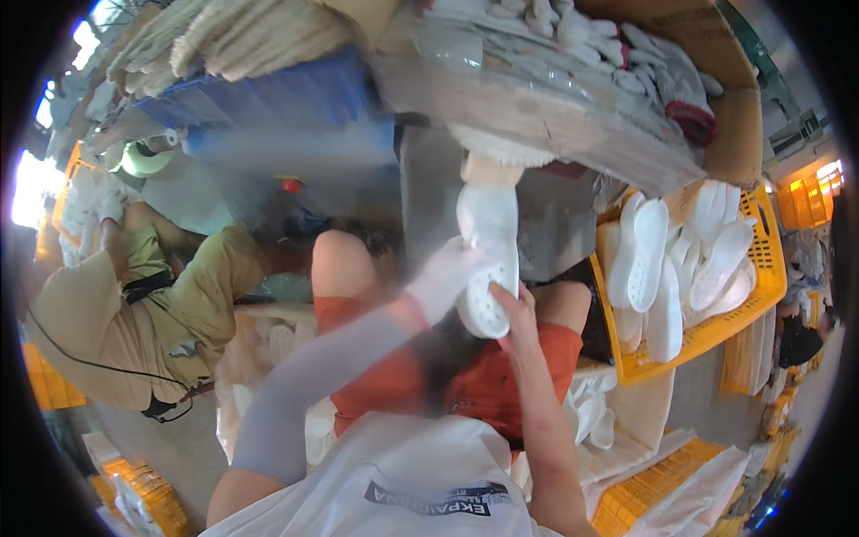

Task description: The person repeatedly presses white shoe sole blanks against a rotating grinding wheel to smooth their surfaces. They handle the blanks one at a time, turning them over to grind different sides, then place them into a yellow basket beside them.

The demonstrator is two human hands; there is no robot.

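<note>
A white shoe sole, with small holes at its near end, lies lengthwise between my two hands over my lap. My left hand, in a white glove and pale sleeve, closes on its left side and is somewhat blurred. Bare and wrapped round the near right edge, my right hand presses its thumb on the holed part. The sole's far end is up against a pale block below a fuzzy white buffing wheel; whether it touches the wheel I cannot tell.
To the right stands a yellow crate full of white soles. Gloves fill a cardboard box above the bench. A co-worker in tan trousers sits at left. White bags of soles flank my legs, with a yellow crate lower right.
</note>
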